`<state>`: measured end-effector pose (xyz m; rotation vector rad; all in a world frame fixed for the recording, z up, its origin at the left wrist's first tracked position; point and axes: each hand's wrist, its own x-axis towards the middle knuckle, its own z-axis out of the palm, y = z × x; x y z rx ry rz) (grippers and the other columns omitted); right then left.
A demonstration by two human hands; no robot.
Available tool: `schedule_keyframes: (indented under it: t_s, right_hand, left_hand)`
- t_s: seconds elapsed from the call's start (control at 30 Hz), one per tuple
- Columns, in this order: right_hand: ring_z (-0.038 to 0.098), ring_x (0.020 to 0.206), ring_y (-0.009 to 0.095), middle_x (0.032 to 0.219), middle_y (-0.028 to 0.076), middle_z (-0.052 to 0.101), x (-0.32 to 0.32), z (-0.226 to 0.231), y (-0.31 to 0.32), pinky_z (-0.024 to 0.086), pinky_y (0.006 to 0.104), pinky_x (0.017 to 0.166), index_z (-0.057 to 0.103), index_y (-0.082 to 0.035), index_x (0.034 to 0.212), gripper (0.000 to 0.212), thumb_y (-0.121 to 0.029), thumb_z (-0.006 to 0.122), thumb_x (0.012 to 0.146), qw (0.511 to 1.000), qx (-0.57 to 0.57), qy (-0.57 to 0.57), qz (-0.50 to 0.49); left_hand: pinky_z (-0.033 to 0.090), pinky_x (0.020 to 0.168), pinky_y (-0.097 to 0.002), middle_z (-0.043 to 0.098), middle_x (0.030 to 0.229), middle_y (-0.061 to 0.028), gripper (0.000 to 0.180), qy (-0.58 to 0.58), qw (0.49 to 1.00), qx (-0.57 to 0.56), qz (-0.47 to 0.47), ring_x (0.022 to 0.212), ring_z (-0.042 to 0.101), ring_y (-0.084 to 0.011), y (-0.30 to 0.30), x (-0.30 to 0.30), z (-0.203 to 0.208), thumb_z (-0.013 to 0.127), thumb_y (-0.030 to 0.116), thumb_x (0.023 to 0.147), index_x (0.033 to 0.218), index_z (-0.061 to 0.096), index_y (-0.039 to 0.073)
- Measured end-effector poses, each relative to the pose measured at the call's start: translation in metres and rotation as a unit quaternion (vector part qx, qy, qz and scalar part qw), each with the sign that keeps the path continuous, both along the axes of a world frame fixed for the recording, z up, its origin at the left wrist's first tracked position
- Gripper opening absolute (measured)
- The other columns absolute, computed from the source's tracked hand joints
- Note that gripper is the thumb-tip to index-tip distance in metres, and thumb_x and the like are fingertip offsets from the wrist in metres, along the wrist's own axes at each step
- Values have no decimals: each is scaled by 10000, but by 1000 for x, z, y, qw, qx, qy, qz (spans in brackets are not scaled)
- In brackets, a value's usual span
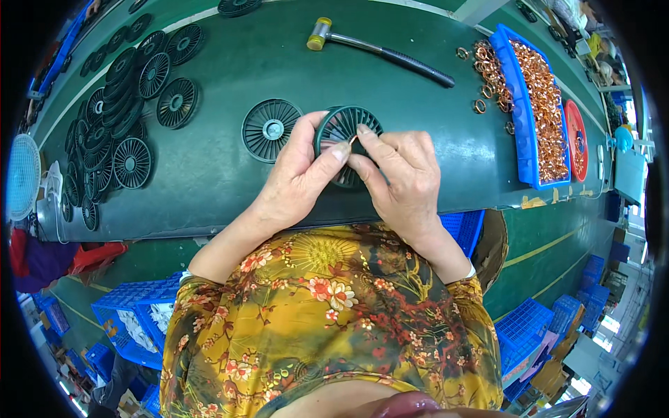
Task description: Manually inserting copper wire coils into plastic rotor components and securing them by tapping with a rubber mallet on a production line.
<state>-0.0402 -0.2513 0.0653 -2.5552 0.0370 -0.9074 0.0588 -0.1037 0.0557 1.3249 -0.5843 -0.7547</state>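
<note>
My left hand (298,169) grips a dark green slotted wheel (343,120) by its left rim, tilted above the table's front part. Between thumb and fingers of my right hand (402,167) is a copper-coloured ring (353,139), pinched at the wheel's middle. My left thumb tip touches the ring's near side. Fingers cover most of the ring and the wheel's hub, so I cannot tell how far the ring sits on it. Just left of my hands a second slotted wheel (261,143) lies flat, its pale hub facing up.
A mallet (380,52) with yellow faces lies beyond my hands. Heaped dark wheels (115,111) cover the table's left side. At the right stands a blue tray (519,111) full of copper rings, loose rings (488,76) beside it. A red round dish (575,136) adjoins the tray.
</note>
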Motion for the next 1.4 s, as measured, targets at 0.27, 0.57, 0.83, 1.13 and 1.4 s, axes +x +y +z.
schedule_keyframes:
  t_s: [0.27, 0.57, 0.83, 1.13, 1.4]
  right_hand:
    - [570, 921, 207, 958, -8, 617, -20, 13, -21, 430, 352, 793, 702, -112, 984, 359, -214, 803, 654, 990, -55, -7, 126]
    - [547, 1063, 244, 1166, 126, 551, -34, -10, -24, 456, 336, 893, 626, -43, 1169, 414, -127, 751, 783, 966, 242, -21, 89]
    - [567, 977, 118, 1073, 71, 596, -44, -14, -25, 462, 259, 867, 490, 16, 1223, 436, -123, 700, 867, 808, 575, 72, 110]
    - [603, 977, 160, 1057, 111, 640, -47, -15, -32, 478, 280, 863, 544, 20, 1164, 390, -133, 717, 849, 827, 551, 69, 86]
    - [581, 1031, 301, 1117, 100, 641, -37, -14, -40, 458, 389, 896, 673, -77, 1094, 425, -177, 787, 696, 997, 64, -12, 42]
  left_hand:
    - [490, 798, -241, 559, 1040, -38, 451, 91, 987, -2, -132, 915, 554, -66, -1, -6, 13, 639, 192, 929, 1254, 395, -4]
    - [511, 772, -301, 631, 1005, -99, 452, -142, 987, 3, -77, 895, 642, -155, -16, -15, 3, 657, 184, 897, 1240, 410, 22]
    - [534, 692, -400, 621, 998, -185, 483, -338, 939, -13, -67, 870, 667, -359, -24, -23, 3, 669, 122, 866, 1249, 396, 12]
    - [541, 729, -359, 638, 1006, -157, 440, -252, 965, 13, -67, 891, 682, -278, -32, -29, 1, 638, 154, 899, 1245, 407, 13]
    - [477, 814, -265, 556, 1052, -77, 383, 38, 998, 13, -42, 951, 531, -105, -34, -28, -9, 520, 252, 994, 1245, 415, -17]
